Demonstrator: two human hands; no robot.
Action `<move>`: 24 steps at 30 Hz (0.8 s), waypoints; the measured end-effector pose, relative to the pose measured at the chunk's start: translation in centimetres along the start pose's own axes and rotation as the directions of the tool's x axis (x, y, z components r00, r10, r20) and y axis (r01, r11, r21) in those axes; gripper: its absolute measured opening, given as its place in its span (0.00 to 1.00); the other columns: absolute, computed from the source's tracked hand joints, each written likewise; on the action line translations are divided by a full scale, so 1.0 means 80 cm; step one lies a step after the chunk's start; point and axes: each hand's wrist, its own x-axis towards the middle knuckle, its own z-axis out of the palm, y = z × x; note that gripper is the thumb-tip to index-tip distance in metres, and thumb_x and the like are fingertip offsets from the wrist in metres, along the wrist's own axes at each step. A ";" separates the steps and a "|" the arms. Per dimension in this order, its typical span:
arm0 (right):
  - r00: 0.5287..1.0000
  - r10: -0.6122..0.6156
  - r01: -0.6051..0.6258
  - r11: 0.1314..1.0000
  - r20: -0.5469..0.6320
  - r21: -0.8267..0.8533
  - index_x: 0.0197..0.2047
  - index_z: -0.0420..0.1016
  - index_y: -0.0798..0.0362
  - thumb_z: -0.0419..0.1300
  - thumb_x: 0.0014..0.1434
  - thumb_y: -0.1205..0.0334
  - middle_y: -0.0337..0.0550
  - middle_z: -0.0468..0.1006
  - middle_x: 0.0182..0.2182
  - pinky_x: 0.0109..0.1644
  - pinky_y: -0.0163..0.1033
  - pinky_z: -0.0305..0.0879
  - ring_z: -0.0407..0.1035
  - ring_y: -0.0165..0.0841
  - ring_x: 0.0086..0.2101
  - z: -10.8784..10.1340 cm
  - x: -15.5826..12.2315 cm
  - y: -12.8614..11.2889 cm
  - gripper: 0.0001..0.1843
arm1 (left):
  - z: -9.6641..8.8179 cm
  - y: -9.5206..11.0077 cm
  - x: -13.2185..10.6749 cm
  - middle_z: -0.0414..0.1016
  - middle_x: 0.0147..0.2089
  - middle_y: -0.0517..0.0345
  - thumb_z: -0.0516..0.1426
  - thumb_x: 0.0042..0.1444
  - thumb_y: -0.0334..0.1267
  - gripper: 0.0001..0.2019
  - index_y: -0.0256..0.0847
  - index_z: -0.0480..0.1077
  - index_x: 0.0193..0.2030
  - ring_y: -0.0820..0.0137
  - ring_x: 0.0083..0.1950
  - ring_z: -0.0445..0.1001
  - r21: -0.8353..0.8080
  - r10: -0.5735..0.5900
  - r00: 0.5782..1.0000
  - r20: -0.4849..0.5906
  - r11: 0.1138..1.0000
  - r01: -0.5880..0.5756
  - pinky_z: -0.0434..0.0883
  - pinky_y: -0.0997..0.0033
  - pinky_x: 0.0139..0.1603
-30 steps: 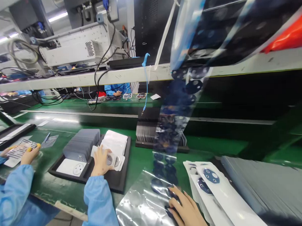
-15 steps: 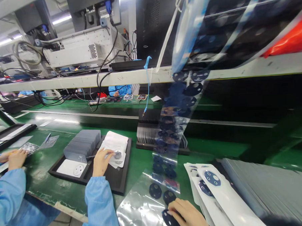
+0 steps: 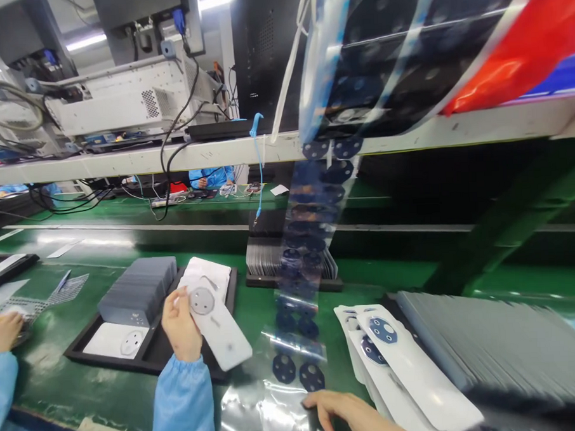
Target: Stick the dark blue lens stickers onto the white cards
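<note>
White panel is now swung face-on, pinched in my left grip partly over the black tray, long axis slanting down toward my right grip, can't tell if that one's closed

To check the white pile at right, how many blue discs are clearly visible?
2: one disc on the top panel, another disc on the panel beneath. More may be hidden.
</note>
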 end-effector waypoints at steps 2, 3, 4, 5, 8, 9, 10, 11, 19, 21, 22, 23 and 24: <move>0.999 -0.033 0.028 0.985 0.028 0.171 0.26 0.67 0.49 0.66 0.44 0.68 0.40 0.77 0.46 0.54 0.43 0.62 0.69 0.42 0.49 -0.020 0.005 -0.025 0.10 | 0.016 -0.010 -0.021 0.76 0.27 0.61 0.66 0.44 0.53 0.22 0.38 0.73 0.39 0.72 0.26 0.74 0.075 -0.218 0.965 0.148 0.975 0.209 0.69 0.76 0.26; 0.999 -0.042 0.044 0.960 -0.015 0.275 0.26 0.68 0.50 0.66 0.47 0.64 0.41 0.78 0.43 0.51 0.42 0.64 0.70 0.40 0.46 -0.028 0.013 -0.037 0.09 | 0.023 -0.016 -0.034 0.76 0.27 0.60 0.67 0.43 0.53 0.23 0.38 0.73 0.40 0.72 0.26 0.74 0.115 -0.301 0.926 0.228 0.953 0.282 0.69 0.76 0.26; 0.995 -0.037 0.070 0.923 -0.094 0.378 0.26 0.67 0.50 0.66 0.49 0.60 0.40 0.78 0.39 0.47 0.40 0.65 0.71 0.38 0.42 -0.035 0.024 -0.047 0.10 | 0.030 -0.023 -0.048 0.77 0.27 0.59 0.67 0.42 0.53 0.24 0.37 0.73 0.40 0.71 0.26 0.74 0.144 -0.360 0.882 0.306 0.933 0.331 0.69 0.76 0.27; 0.984 -0.014 0.097 0.877 -0.178 0.470 0.26 0.67 0.50 0.66 0.50 0.56 0.39 0.77 0.33 0.42 0.38 0.66 0.71 0.36 0.36 -0.040 0.039 -0.055 0.12 | 0.036 -0.029 -0.061 0.77 0.28 0.59 0.67 0.42 0.54 0.24 0.37 0.73 0.40 0.72 0.27 0.74 0.161 -0.393 0.841 0.370 0.919 0.359 0.69 0.76 0.27; 0.906 0.135 0.162 0.764 -0.400 0.625 0.24 0.68 0.52 0.70 0.44 0.46 0.34 0.72 0.22 0.29 0.34 0.61 0.65 0.29 0.24 -0.037 0.088 -0.055 0.21 | 0.048 -0.047 -0.097 0.76 0.27 0.60 0.66 0.44 0.55 0.25 0.37 0.73 0.41 0.73 0.26 0.73 0.212 -0.469 0.722 0.508 0.881 0.423 0.67 0.77 0.26; 0.886 0.170 0.171 0.744 -0.430 0.646 0.24 0.69 0.52 0.71 0.42 0.44 0.35 0.71 0.20 0.27 0.33 0.58 0.64 0.28 0.23 -0.032 0.103 -0.048 0.23 | 0.050 -0.051 -0.106 0.76 0.26 0.60 0.66 0.43 0.56 0.25 0.37 0.73 0.40 0.73 0.25 0.72 0.225 -0.499 0.686 0.530 0.862 0.454 0.67 0.77 0.25; 0.869 0.200 0.176 0.731 -0.453 0.660 0.23 0.69 0.53 0.72 0.39 0.43 0.35 0.72 0.19 0.26 0.33 0.57 0.64 0.28 0.22 -0.027 0.115 -0.040 0.24 | 0.051 -0.055 -0.113 0.76 0.26 0.60 0.66 0.43 0.56 0.25 0.37 0.73 0.40 0.73 0.26 0.73 0.234 -0.529 0.651 0.544 0.841 0.488 0.68 0.77 0.26; 0.857 0.222 0.178 0.720 -0.465 0.670 0.22 0.69 0.53 0.73 0.37 0.42 0.36 0.72 0.19 0.25 0.33 0.56 0.63 0.28 0.22 -0.021 0.123 -0.032 0.25 | 0.052 -0.057 -0.118 0.77 0.27 0.59 0.66 0.42 0.57 0.26 0.37 0.73 0.40 0.72 0.27 0.74 0.244 -0.558 0.615 0.557 0.818 0.521 0.69 0.76 0.27; 0.868 0.240 0.158 0.696 -0.435 0.700 0.22 0.71 0.54 0.75 0.36 0.47 0.38 0.76 0.20 0.31 0.36 0.62 0.67 0.30 0.24 -0.012 0.120 0.002 0.23 | 0.052 -0.047 -0.127 0.82 0.39 0.47 0.69 0.41 0.53 0.28 0.34 0.77 0.43 0.67 0.37 0.78 0.304 -0.667 0.354 0.656 0.662 0.685 0.74 0.71 0.41; 0.869 0.228 0.161 0.709 -0.438 0.686 0.22 0.71 0.54 0.75 0.37 0.48 0.38 0.76 0.20 0.31 0.35 0.62 0.67 0.30 0.24 -0.014 0.118 0.002 0.22 | 0.051 -0.045 -0.126 0.82 0.40 0.46 0.69 0.42 0.52 0.27 0.34 0.77 0.44 0.67 0.38 0.78 0.309 -0.665 0.315 0.677 0.645 0.699 0.73 0.71 0.42; 0.871 0.220 0.159 0.718 -0.438 0.677 0.22 0.71 0.54 0.75 0.39 0.48 0.38 0.76 0.20 0.31 0.35 0.61 0.67 0.29 0.24 -0.014 0.118 0.002 0.22 | 0.051 -0.044 -0.125 0.82 0.40 0.46 0.69 0.43 0.52 0.26 0.34 0.78 0.44 0.67 0.38 0.78 0.313 -0.665 0.305 0.681 0.642 0.700 0.73 0.71 0.42; 0.874 0.213 0.157 0.727 -0.437 0.668 0.23 0.71 0.54 0.74 0.40 0.49 0.37 0.75 0.20 0.31 0.35 0.61 0.67 0.29 0.24 -0.013 0.118 0.002 0.21 | 0.050 -0.044 -0.125 0.82 0.40 0.46 0.68 0.44 0.52 0.26 0.34 0.78 0.45 0.67 0.38 0.78 0.318 -0.666 0.300 0.683 0.641 0.699 0.73 0.71 0.42; 0.877 0.206 0.154 0.735 -0.434 0.660 0.23 0.71 0.54 0.74 0.40 0.49 0.37 0.75 0.20 0.31 0.35 0.61 0.67 0.29 0.24 -0.013 0.118 0.002 0.21 | 0.050 -0.044 -0.125 0.82 0.40 0.46 0.68 0.44 0.52 0.26 0.33 0.78 0.44 0.67 0.38 0.78 0.323 -0.666 0.300 0.683 0.644 0.694 0.73 0.71 0.41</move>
